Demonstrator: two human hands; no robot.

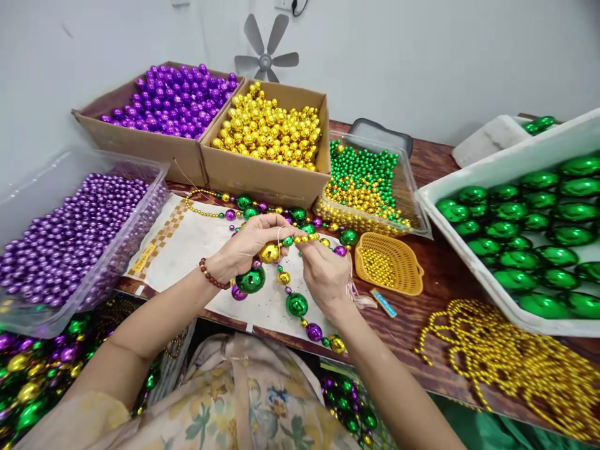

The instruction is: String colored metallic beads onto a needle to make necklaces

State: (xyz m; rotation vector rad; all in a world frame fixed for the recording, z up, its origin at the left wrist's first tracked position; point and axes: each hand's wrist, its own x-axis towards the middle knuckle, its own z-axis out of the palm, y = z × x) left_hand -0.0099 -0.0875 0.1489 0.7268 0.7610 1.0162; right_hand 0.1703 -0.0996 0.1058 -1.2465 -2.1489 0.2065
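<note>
Bead strand spans the hands, which sit close together above the white cloth, fingertips pinched on it. Good handling probably means the left hand steadying the beads and the right hand making small pulls, keeping the white thread from snagging. Lower beads lie close to the surface's near edge; the yellow basket limits rightward room, while cloth stretches left.
</note>
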